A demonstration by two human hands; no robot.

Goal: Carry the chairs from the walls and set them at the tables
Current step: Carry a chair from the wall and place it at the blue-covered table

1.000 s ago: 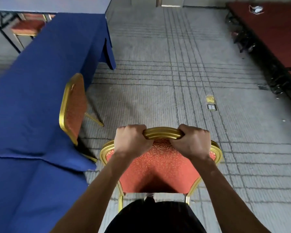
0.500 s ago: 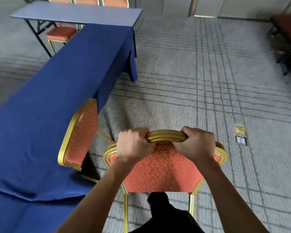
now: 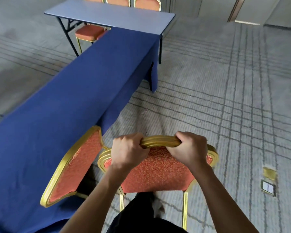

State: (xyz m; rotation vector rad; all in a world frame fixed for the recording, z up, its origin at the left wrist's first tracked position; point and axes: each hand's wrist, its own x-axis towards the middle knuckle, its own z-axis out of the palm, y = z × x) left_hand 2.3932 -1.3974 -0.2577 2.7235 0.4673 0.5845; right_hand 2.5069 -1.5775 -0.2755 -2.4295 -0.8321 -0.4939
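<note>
A chair (image 3: 158, 172) with a gold frame and red patterned back is right in front of me, its back facing me. My left hand (image 3: 128, 150) and my right hand (image 3: 190, 148) both grip the gold top rail of its back. Just to its left a second gold and red chair (image 3: 77, 163) stands at the long table with the blue cloth (image 3: 74, 91), its seat hidden under the cloth.
A bare blue folding table (image 3: 111, 15) stands across the far end, with a red-seated chair (image 3: 89, 33) under it and three chair backs (image 3: 133, 2) behind it. Grey carpet stretches to the right, with a brass floor socket (image 3: 268, 180). Doors line the far wall.
My view has swung right and up, showing more of the far table and its chairs. The held chair has moved forward alongside the blue-clothed table; both hands keep their grip.
</note>
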